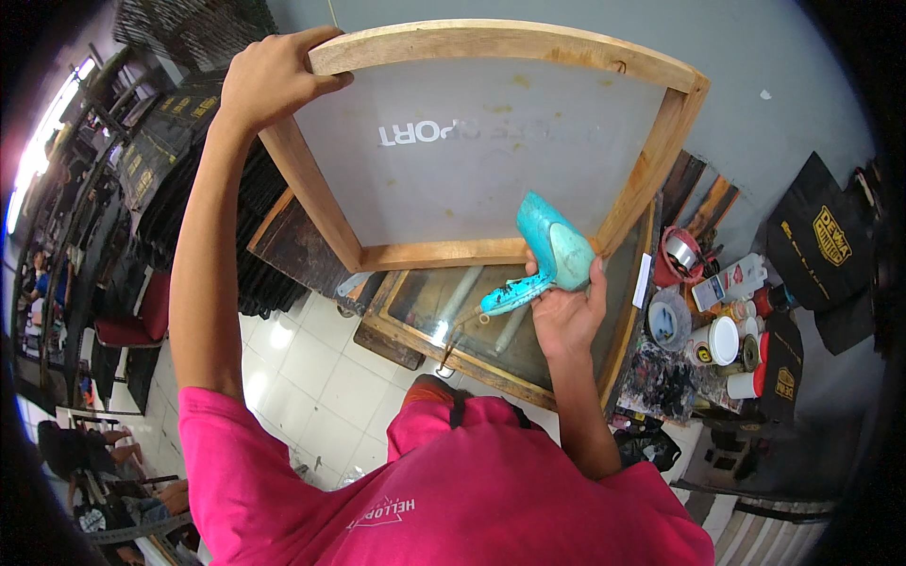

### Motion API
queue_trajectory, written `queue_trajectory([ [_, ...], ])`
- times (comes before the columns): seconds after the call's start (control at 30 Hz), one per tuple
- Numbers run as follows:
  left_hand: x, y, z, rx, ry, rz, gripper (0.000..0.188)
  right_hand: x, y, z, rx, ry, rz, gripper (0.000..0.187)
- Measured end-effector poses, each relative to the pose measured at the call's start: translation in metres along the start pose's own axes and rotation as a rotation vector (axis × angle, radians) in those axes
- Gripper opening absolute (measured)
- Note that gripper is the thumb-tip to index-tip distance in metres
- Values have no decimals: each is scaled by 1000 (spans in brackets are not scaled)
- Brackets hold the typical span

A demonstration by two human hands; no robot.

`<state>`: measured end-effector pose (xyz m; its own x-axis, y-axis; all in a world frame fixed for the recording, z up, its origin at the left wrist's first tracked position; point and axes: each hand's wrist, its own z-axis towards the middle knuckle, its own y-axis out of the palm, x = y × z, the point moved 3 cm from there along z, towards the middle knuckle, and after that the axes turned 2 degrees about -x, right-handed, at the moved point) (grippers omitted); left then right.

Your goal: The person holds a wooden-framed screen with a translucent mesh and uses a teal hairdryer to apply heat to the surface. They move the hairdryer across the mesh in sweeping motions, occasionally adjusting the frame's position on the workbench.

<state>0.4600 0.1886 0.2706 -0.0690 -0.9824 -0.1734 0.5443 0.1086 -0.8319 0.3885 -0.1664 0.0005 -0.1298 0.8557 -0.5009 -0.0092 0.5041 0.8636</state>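
My left hand (272,83) grips the upper left corner of a wooden-framed mesh screen (491,40), thumb on the near face and fingers over the top. The screen stands tilted up, its pale mesh marked with reversed lettering, part white and part faint, and yellowish stains. In my right hand (569,321) is a turquoise hair dryer (547,236), held around its body in front of the frame's lower right. Its handle juts to the left with dark smudges, and the barrel points up toward the mesh. The palm side of my right hand partly shows; some fingers are behind the dryer.
Beneath the screen is a wood-edged glass-topped table (429,292). On the right, a stained side surface (661,373) carries tubs, jars and a bottle (731,281). Dark bags (819,236) hang on the right wall. Stacked dark material (198,141) and a red chair (142,316) are left.
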Motion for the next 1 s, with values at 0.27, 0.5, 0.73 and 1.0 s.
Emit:
queue_trajectory([
  [0.27,-2,3,1,43,10,18,47,-2,4,1,-13,-6,-15,68],
  [0.5,4,-2,0,-41,-52,-36,50,-5,14,-1,8,-38,-48,66],
  [0.73,0,4,3,-24,-51,-26,50,-8,13,-4,-41,-35,-125,64],
  [1.0,-3,5,2,-13,-57,-34,52,-3,15,-8,-16,-58,-155,62],
])
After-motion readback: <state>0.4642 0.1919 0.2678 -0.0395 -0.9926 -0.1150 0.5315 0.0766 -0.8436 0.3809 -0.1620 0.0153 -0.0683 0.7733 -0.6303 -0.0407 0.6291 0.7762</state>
